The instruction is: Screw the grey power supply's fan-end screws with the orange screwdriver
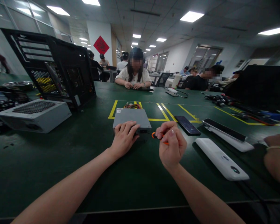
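Note:
A grey computer power supply [133, 115] lies on the green table in front of me, with a bundle of coloured wires [132, 106] behind it. My left hand [124, 137] grips its near left edge, fingers over the top and thumb at the near face. In my closed right hand [172, 143] is a screwdriver [154, 135] with an orange and black handle, mostly hidden by the fingers. Its thin shaft points left at the supply's near face, close to the right corner. Whether the tip touches a screw is too small to tell.
At left stand a black computer case [67, 71] and a second power supply [34, 113]. On the right lie a phone [188, 125], a white power bank [221, 158] and a black-and-white stapler-like device [226, 133]. Another person's arm [276, 158] rests at far right; someone sits opposite.

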Available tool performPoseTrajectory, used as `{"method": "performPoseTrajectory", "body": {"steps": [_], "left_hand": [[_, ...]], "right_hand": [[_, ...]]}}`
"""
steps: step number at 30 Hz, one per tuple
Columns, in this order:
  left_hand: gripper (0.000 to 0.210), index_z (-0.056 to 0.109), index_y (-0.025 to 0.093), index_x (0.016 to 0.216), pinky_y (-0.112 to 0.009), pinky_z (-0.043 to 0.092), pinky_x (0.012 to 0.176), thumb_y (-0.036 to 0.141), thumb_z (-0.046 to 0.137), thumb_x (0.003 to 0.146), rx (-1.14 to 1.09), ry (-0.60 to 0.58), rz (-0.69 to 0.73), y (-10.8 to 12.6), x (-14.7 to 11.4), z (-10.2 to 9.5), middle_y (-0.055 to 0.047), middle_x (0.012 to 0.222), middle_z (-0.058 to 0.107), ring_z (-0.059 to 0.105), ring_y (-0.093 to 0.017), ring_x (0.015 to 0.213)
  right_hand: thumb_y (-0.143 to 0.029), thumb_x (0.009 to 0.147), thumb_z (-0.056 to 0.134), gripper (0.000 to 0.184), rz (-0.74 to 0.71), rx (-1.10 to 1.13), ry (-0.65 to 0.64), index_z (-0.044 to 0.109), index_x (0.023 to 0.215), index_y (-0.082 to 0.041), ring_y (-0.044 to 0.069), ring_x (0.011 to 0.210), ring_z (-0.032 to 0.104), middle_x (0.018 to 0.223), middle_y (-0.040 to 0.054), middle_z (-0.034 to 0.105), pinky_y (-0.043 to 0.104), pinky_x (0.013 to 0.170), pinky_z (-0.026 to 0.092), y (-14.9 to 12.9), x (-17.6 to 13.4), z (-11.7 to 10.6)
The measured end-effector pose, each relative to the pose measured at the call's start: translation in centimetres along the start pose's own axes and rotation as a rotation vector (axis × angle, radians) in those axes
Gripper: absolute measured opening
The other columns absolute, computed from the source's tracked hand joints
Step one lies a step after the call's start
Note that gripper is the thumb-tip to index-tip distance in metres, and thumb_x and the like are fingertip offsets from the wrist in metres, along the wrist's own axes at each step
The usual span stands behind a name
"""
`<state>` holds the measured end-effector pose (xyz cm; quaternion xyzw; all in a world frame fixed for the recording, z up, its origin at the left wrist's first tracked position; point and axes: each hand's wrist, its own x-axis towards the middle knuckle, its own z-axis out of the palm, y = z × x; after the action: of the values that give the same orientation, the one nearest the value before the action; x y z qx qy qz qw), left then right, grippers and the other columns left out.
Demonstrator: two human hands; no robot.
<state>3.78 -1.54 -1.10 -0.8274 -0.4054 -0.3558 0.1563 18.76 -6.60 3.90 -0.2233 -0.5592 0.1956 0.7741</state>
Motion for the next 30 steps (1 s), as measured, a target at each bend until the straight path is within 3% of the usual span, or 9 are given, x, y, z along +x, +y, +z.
{"method": "performPoseTrajectory", "body": {"steps": [6,11,14,17,19,21,24,27,30], "left_hand": [[0.036,0.045,0.022,0.121,-0.040,0.028,0.090,0.025,0.052,0.085,0.000,-0.009,-0.006,0.0,0.0,0.0,-0.009,0.125,0.053,0.045,-0.024,0.116],[0.037,0.045,0.021,0.121,-0.040,0.029,0.089,0.024,0.053,0.085,-0.003,0.000,0.002,-0.1,0.0,0.0,-0.009,0.124,0.053,0.045,-0.024,0.116],[0.037,0.046,0.022,0.121,-0.041,0.029,0.090,0.023,0.053,0.085,-0.006,-0.003,-0.006,-0.1,0.0,0.0,-0.009,0.124,0.054,0.045,-0.025,0.116],[0.035,0.046,0.022,0.121,-0.041,0.029,0.090,0.024,0.051,0.086,-0.019,-0.010,-0.013,-0.1,0.0,-0.1,-0.009,0.124,0.053,0.045,-0.024,0.116],[0.035,0.046,0.022,0.121,-0.041,0.029,0.090,0.024,0.050,0.086,-0.026,-0.015,-0.017,0.0,0.0,-0.2,-0.009,0.125,0.053,0.045,-0.024,0.116],[0.035,0.047,0.022,0.121,-0.041,0.029,0.090,0.024,0.050,0.086,-0.027,-0.015,-0.019,0.0,0.0,-0.3,-0.009,0.125,0.053,0.045,-0.025,0.116],[0.034,0.047,0.022,0.121,-0.041,0.029,0.090,0.023,0.050,0.087,-0.025,-0.008,-0.021,0.1,0.1,-0.3,-0.009,0.124,0.053,0.045,-0.025,0.115],[0.033,0.048,0.022,0.120,-0.040,0.028,0.090,0.023,0.049,0.087,-0.023,-0.001,-0.026,0.2,0.0,-0.2,-0.009,0.124,0.053,0.045,-0.024,0.116],[0.032,0.048,0.022,0.120,-0.040,0.028,0.090,0.024,0.048,0.088,-0.019,0.005,-0.019,0.1,0.0,-0.2,-0.009,0.124,0.054,0.045,-0.024,0.115]], "right_hand": [[-0.021,0.080,0.058,0.019,0.200,0.010,0.038,0.044,0.067,-0.019,0.008,0.065,0.052,0.081,-0.0025,0.050,0.029,0.065,0.044,0.2,0.4,-0.4],[-0.024,0.081,0.057,0.019,0.228,-0.048,0.070,0.040,0.071,-0.021,0.009,0.068,0.056,0.084,-0.0031,0.051,0.029,0.067,0.048,0.1,0.7,-0.8],[-0.030,0.084,0.052,0.012,0.207,-0.277,-0.037,0.048,0.077,-0.021,0.014,0.080,0.058,0.091,0.0006,0.054,0.033,0.074,0.048,-0.7,0.5,-1.7],[-0.036,0.084,0.050,0.019,0.187,-0.647,-0.228,0.060,0.089,-0.021,0.019,0.091,0.055,0.096,0.0044,0.056,0.037,0.080,0.043,-2.0,-0.2,-3.6],[-0.041,0.083,0.050,0.027,0.358,-0.735,-0.316,0.061,0.100,-0.023,0.018,0.083,0.056,0.096,0.0054,0.060,0.038,0.076,0.044,-2.7,-1.1,-4.9],[-0.044,0.082,0.051,0.037,0.675,-0.613,-0.320,0.058,0.111,-0.022,0.016,0.070,0.057,0.090,0.0058,0.064,0.036,0.067,0.046,-3.0,-2.3,-5.7],[-0.044,0.077,0.058,0.045,0.999,-0.235,-0.121,0.057,0.114,-0.018,0.015,0.069,0.058,0.090,0.0073,0.067,0.033,0.067,0.048,-2.8,-4.1,-5.8],[-0.040,0.073,0.064,0.042,1.005,-0.037,0.087,0.061,0.110,-0.019,0.012,0.075,0.057,0.093,0.0067,0.068,0.029,0.072,0.047,-2.5,-5.7,-5.0],[-0.039,0.073,0.065,0.040,0.970,-0.007,0.108,0.062,0.109,-0.022,0.011,0.073,0.056,0.091,0.0048,0.068,0.027,0.070,0.047,-2.8,-6.6,-4.4]]}}
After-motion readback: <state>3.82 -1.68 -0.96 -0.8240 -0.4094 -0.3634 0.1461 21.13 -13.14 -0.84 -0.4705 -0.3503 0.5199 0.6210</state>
